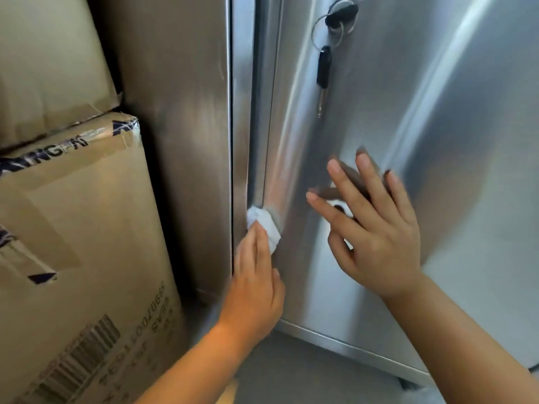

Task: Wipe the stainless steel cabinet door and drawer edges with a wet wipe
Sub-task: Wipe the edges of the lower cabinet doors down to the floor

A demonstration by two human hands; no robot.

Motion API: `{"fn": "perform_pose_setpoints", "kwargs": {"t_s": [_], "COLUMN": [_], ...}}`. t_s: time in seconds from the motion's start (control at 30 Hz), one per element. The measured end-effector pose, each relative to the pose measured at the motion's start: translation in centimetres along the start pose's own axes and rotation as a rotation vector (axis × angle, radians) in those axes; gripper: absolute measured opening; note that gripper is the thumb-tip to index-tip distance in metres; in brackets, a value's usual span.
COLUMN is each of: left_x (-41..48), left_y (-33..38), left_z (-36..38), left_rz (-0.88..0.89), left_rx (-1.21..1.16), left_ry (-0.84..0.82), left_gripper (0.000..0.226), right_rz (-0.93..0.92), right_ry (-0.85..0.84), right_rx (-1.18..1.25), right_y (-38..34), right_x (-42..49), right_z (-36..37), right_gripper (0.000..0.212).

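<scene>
Left hand (256, 275), fingers flat, presses the wadded wet wipe (264, 224) onto the cabinet door (393, 118)'s left edge, low down. Right hand (376, 228), spread and empty, is at the door face. Edge-wiping looks underway; next, keep pressure along the seam.

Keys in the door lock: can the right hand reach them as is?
Probably yes. The right hand is open and empty, spread over the cabinet door below the keys, only bare steel between them. The left hand presses the wet wipe at the door edge, well aside.
</scene>
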State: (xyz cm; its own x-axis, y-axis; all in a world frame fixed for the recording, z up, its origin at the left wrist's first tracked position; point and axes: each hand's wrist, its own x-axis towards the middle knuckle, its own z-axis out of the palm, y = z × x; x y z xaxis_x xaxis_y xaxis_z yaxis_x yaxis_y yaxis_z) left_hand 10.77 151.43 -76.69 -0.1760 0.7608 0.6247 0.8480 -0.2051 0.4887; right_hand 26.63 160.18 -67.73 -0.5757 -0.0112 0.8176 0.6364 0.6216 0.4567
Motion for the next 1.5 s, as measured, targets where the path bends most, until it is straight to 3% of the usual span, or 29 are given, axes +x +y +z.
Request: {"fn": "perform_pose_setpoints", "kwargs": {"t_s": [0.17,0.27,0.57,0.7,0.93,1.23,1.5], "left_x": [-7.2,-9.9,-10.5,-7.9,2.2,12.5,15.8], "left_y": [-5.0,-7.0,-7.3,-5.2,2.1,7.3,8.2], "left_z": [3.9,5.4,6.0,4.1,-1.5,-9.9,-12.7], "left_rz": [-0.163,-0.214,-0.181,-0.146,0.029,0.242,0.291], "left_rx": [0.116,0.186,0.142,0.111,0.023,0.115,0.060], "left_ry": [-0.481,-0.656,-0.650,-0.492,0.054,0.256,0.417], "left_gripper": [0.075,0.076,0.073,0.073,0.060,0.054,0.048], "right_rz": [-0.009,-0.021,-0.029,-0.023,0.007,0.020,0.047], "right_ry": [0.026,0.037,0.048,0.050,0.015,-0.046,-0.042], "right_rx": [-0.016,-0.021,-0.018,-0.009,0.002,0.014,0.049], "right_y": [0.1,0.1,0.0,-0.1,-0.4,-0.2,-0.3], "right_x": [-0.1,-0.1,-0.1,-0.1,0.0,-0.5,-0.1], "right_z": [0.3,0.5,0.4,0.4,-0.2,-0.5,-0.5], "right_gripper": [0.046,0.047,0.048,0.047,0.047,0.049,0.048]}}
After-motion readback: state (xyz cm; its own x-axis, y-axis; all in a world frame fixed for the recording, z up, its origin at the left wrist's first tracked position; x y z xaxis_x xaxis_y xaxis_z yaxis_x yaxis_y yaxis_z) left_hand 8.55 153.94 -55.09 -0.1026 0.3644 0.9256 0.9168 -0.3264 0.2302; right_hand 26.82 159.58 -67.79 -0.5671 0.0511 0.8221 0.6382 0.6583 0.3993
